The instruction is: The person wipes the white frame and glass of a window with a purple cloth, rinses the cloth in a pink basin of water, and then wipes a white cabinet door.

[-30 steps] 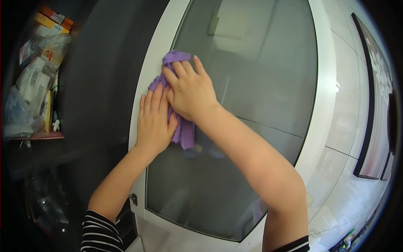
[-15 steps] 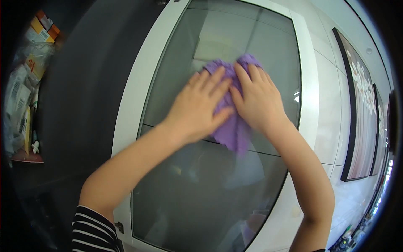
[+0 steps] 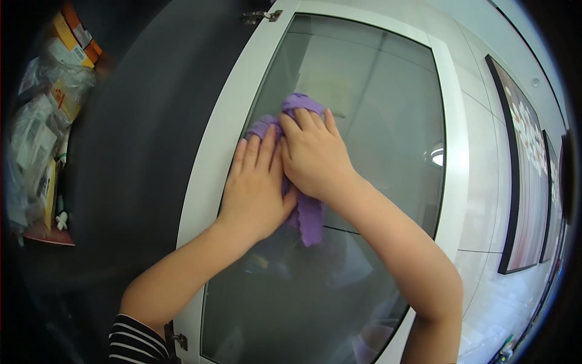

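Observation:
A purple cloth (image 3: 311,221) lies bunched against the glass pane (image 3: 388,139) of a white-framed door (image 3: 209,155). My left hand (image 3: 254,197) holds its left part against the glass, fingers pressed on the folds and close to the frame's left inner edge. Higher up, my right hand (image 3: 318,155) keeps the upper part of the cloth under its fingers, beside and partly over the left hand's edge. Folds show beyond both sets of fingertips, and a loose end hangs below the hands. The palms hide the middle of the cloth.
Metal hinges (image 3: 262,16) sit on the door's left edge, top and bottom. Left of it is a dark panel (image 3: 145,139), then a shelf with plastic-wrapped packages (image 3: 36,142) and boxes. Framed flower pictures (image 3: 524,164) hang on the pale wall at right.
Both hands and the purple cloth have moved left across the glass, to the door frame's left side. The right hand now sits nearer the left. The whole view has shifted slightly.

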Demonstrator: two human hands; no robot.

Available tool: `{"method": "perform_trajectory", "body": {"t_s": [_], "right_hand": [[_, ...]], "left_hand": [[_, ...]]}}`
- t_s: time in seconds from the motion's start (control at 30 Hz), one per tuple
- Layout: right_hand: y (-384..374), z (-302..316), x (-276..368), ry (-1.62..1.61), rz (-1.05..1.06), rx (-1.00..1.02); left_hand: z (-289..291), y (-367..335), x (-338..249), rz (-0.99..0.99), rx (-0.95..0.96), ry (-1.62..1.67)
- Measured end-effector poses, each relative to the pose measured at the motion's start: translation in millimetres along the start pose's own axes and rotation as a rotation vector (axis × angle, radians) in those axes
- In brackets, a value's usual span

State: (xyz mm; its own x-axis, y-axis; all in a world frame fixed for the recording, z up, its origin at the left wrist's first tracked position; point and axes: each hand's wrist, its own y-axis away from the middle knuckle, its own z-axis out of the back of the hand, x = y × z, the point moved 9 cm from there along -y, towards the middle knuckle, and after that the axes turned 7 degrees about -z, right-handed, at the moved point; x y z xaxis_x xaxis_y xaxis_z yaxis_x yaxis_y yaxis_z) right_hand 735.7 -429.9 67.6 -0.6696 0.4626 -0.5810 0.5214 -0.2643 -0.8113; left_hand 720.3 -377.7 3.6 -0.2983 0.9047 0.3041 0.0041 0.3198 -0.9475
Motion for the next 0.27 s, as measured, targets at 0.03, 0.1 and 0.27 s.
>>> {"method": "perform_trajectory", "body": {"t_s": [0.03,0.1,0.27], "right_hand": [[-12.3,-10.6,2.6,-0.031,0.025,0.012],[-36.6,-22.5,7.2,-0.035,0.045,0.026],[-79.2,-42.1,-7.9,0.005,-0.03,0.076]], "left_hand": [[-1.6,-4.4,8.7,-0.002,-0.003,-0.01],[3.1,-13.0,29.4,0.061,-0.078,-0.121],[-10.9,-38.3,46.4,0.186,-0.085,-0.097]]}}
